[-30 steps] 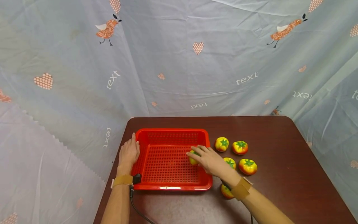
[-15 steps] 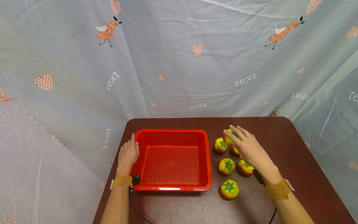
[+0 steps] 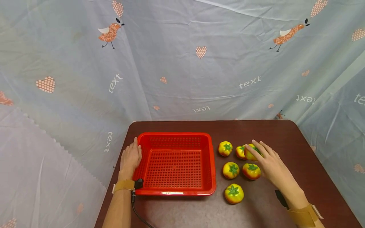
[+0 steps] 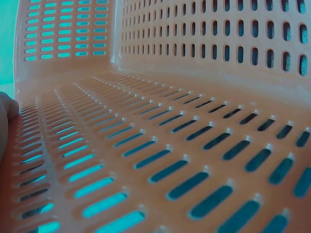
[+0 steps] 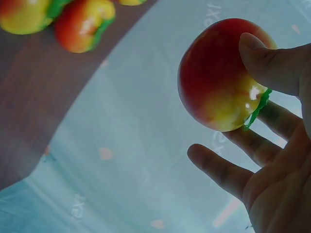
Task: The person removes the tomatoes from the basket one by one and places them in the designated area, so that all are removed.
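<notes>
A red plastic basket [image 3: 174,192] stands on the left of the table. My left hand [image 3: 131,158] holds its left rim, the index finger lying forward along it; in the left wrist view only a bit of a finger [image 4: 7,112] shows at the edge. My right hand [image 3: 272,164] pinches a tomato [image 5: 218,77], red and yellow with a green leafy top, between thumb and fingers. In the head view this tomato is raised, partly in front of another tomato [image 3: 240,152]. Several more lie right of the basket: one at the back [image 3: 225,148], one at the front [image 3: 234,193].
The dark brown table [image 3: 279,139] is backed by a grey-blue printed curtain [image 3: 176,63]. Two tomatoes sit mid-row, one nearer the basket [image 3: 231,171] and one further right [image 3: 251,172]. A black cable [image 3: 139,215] runs from my left wrist over the front of the table.
My right hand has carried the tomato out of the basket, over its right side, then further right and a little nearer. My left hand has stayed at the rim.
</notes>
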`<state>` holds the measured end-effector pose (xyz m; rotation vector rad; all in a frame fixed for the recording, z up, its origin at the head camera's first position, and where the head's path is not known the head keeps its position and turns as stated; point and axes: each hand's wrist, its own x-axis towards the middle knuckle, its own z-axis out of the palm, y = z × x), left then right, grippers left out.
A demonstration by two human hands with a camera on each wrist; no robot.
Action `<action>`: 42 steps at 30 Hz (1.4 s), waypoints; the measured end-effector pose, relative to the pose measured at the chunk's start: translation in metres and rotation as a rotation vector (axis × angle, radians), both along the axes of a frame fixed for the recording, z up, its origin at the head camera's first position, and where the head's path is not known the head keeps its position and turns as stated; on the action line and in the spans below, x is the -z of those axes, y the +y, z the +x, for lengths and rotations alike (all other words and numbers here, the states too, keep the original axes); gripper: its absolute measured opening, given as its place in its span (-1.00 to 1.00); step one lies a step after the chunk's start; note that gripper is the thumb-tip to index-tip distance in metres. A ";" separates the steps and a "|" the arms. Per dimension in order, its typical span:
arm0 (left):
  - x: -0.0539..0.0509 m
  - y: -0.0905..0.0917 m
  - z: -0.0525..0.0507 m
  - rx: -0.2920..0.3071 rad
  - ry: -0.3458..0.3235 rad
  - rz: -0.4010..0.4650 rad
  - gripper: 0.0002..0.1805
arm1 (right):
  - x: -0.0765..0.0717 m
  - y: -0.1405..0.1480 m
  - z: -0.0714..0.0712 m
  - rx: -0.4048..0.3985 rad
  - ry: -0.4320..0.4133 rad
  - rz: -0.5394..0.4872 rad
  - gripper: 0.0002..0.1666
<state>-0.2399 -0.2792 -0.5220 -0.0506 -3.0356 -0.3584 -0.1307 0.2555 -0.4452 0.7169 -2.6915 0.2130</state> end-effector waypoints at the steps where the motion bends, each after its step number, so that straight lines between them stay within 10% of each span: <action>1: 0.000 0.000 0.000 -0.001 -0.002 -0.001 -0.38 | 0.003 0.002 0.004 0.003 0.002 -0.002 0.01; 6: 0.000 0.000 0.001 0.000 0.000 -0.002 -0.38 | 0.019 0.008 0.022 0.016 -0.010 -0.030 -0.31; 10: -0.002 0.000 0.001 0.005 0.008 -0.002 -0.38 | 0.035 0.007 0.038 0.041 -0.053 -0.044 -0.04; 22: -0.002 0.000 -0.001 0.013 0.017 -0.006 -0.40 | 0.078 0.006 0.076 0.123 -0.216 -0.078 -0.14; 42: -0.001 0.002 0.000 0.000 -0.010 -0.004 -0.39 | 0.114 0.004 0.082 0.179 -0.328 -0.059 -0.21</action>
